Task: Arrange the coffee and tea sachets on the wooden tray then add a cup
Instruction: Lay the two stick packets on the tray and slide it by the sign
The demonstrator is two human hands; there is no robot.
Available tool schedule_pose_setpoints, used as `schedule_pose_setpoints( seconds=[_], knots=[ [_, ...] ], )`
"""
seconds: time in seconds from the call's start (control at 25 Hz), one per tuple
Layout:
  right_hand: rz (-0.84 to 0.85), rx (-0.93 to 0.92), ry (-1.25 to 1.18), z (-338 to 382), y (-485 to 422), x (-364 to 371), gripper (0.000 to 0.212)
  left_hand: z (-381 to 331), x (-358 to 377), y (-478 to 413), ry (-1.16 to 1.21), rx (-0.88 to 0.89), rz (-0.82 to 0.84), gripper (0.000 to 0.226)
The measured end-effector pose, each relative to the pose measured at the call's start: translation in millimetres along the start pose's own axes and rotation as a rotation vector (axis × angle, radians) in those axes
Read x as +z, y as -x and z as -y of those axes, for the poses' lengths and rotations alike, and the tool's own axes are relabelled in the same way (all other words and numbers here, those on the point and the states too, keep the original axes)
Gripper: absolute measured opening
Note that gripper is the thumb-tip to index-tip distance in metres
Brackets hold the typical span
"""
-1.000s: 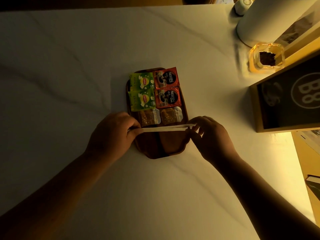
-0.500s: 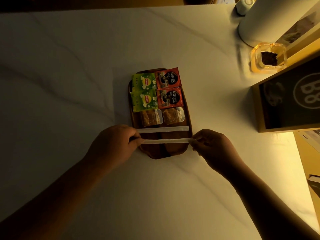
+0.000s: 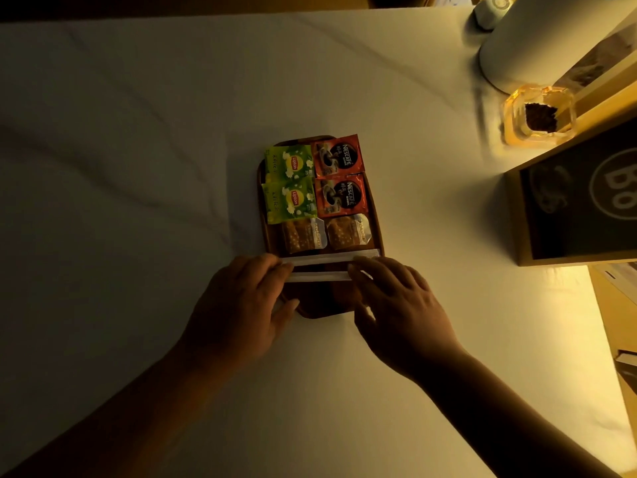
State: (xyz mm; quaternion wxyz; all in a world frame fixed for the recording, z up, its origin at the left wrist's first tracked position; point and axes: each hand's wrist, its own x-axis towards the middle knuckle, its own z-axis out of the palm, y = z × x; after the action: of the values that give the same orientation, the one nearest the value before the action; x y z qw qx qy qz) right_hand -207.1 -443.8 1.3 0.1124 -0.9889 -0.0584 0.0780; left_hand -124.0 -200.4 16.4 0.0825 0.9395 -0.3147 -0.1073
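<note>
A dark wooden tray [image 3: 324,305] lies mid-table. On it sit two green Lipton tea sachets [image 3: 290,182] at left, two red Nescafé sachets [image 3: 339,179] at right, and two clear brown snack packets [image 3: 325,234] below them. Two long white stick sachets lie across the tray, one [image 3: 331,259] just under the packets and another [image 3: 319,277] nearer me. My left hand [image 3: 241,305] rests fingers spread on their left ends. My right hand [image 3: 396,301] lies flat over their right ends, fingers apart. No cup is in view.
A white cylinder [image 3: 537,39] and a small white round object [image 3: 489,10] stand at the back right. An amber glass dish [image 3: 539,113] with dark contents sits beside a wooden-framed black sign [image 3: 579,198] at the right edge. White tabletop [image 3: 138,132] spreads to the left.
The second white stick, held taut between both hands half a second ago, now lies on the tray. Both hands have opened and rest flat on the stick ends.
</note>
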Motion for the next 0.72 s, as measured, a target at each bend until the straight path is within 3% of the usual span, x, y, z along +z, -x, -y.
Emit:
schedule_pose_setpoints(
  seconds=[0.32,0.56,0.72],
  knots=[
    [-0.092,-0.014,-0.025,-3.8,2.5,0.1,0.053,-0.3,3.2,1.2,0.026,0.072,-0.083,0.046],
    [0.004,-0.047,-0.032,-1.8,10.3,4.4,0.052,2.3,9.9,7.2,-0.008,0.127,-0.044,0.045],
    [-0.03,-0.05,-0.061,2.3,15.0,-2.5,0.05,2.1,9.3,7.5,0.028,0.117,-0.031,0.045]
  ],
)
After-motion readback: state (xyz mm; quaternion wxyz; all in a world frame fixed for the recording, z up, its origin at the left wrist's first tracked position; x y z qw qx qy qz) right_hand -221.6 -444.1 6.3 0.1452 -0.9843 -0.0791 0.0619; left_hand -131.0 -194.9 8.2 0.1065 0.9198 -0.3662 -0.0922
